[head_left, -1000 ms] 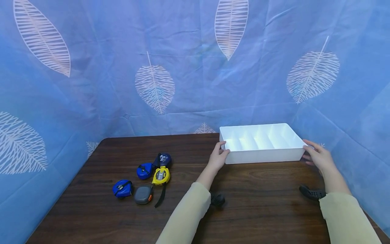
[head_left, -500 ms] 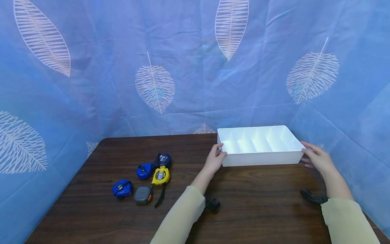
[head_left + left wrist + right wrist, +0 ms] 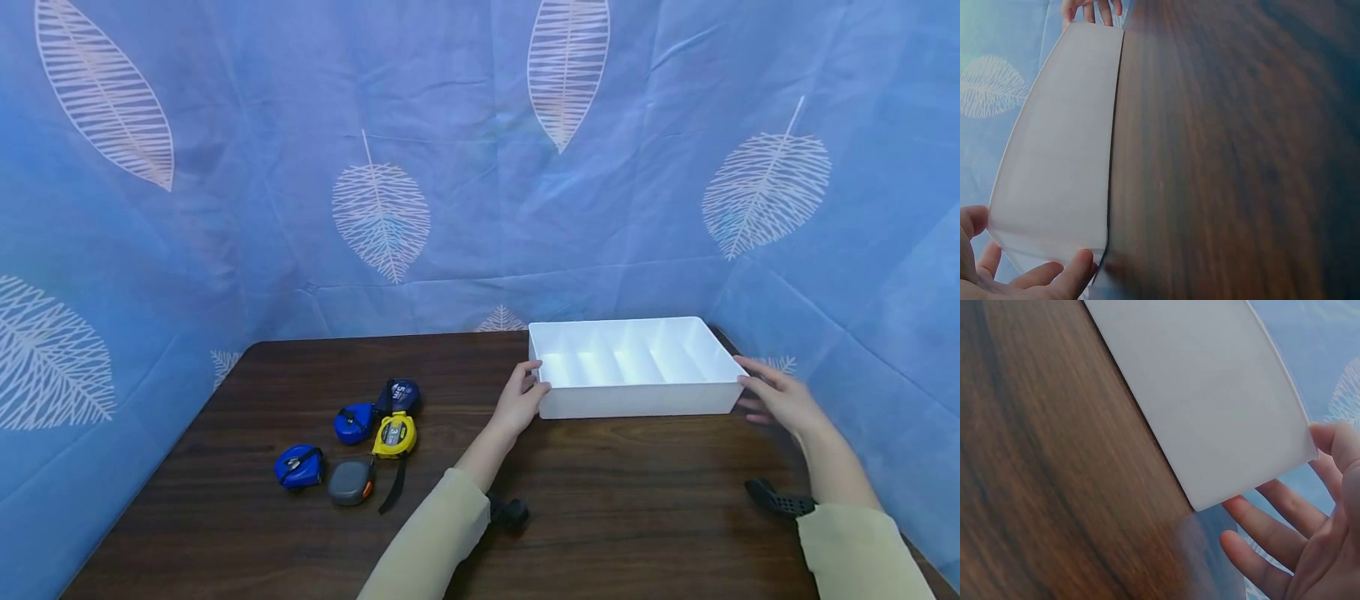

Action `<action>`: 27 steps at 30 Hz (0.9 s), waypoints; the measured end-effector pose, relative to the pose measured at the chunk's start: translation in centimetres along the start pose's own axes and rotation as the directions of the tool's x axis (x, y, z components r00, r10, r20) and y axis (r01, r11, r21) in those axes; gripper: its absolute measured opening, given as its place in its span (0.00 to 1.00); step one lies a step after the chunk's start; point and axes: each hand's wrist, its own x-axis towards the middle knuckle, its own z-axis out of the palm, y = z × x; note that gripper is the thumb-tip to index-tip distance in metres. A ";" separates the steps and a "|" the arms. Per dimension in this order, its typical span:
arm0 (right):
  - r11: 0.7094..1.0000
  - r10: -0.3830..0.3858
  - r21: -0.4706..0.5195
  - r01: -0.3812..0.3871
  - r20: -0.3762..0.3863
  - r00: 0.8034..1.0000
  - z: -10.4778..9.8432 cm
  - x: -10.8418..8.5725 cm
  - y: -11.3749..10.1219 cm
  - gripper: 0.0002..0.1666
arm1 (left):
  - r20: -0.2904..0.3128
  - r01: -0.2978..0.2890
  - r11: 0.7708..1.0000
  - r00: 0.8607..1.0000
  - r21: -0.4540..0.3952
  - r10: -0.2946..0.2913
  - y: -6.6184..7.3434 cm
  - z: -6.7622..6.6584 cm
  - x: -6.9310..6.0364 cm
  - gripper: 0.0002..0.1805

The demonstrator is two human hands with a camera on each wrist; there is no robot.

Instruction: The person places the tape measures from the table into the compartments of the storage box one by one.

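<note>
A long white divider box (image 3: 637, 402), open-topped with several compartments, lies at the back right of the table. At its left end my left hand (image 3: 517, 400) holds the near corner, its fingers on the end wall. My right hand (image 3: 783, 402) grips the opposite end, thumb at the top corner. In the right wrist view, the box's smooth front wall (image 3: 1210, 400) meets the thumb and fingertips, while the lowest finger stands off it. Fingers of the left hand (image 3: 1035, 278) touch the end wall in the left wrist view. I see nothing in the compartments.
Left of centre sit several tape measures: a blue one (image 3: 298, 467), a second blue one (image 3: 353, 423), a navy one (image 3: 407, 395), a yellow one (image 3: 394, 435) and a grey one (image 3: 350, 482). Blue leaf-patterned cloth (image 3: 465, 200) hangs behind the dark wooden table (image 3: 615, 517).
Both hands have drawn the white divider box a little towards me and slightly left. The tape measures have stayed in place.
</note>
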 end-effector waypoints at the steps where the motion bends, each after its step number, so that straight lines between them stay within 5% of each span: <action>1: 1.000 0.002 -0.002 -0.002 0.008 1.000 0.0 -0.1 0.0 0.40 | 0.001 -0.001 1.000 1.000 0.001 0.001 0.1 -0.1 -0.2 0.22; 27: 0.997 -0.055 -0.046 0.061 0.120 0.991 0.9 -1.7 -0.9 0.39 | 0.035 0.010 1.000 0.999 0.003 -0.010 -0.2 -2.6 -2.5 0.23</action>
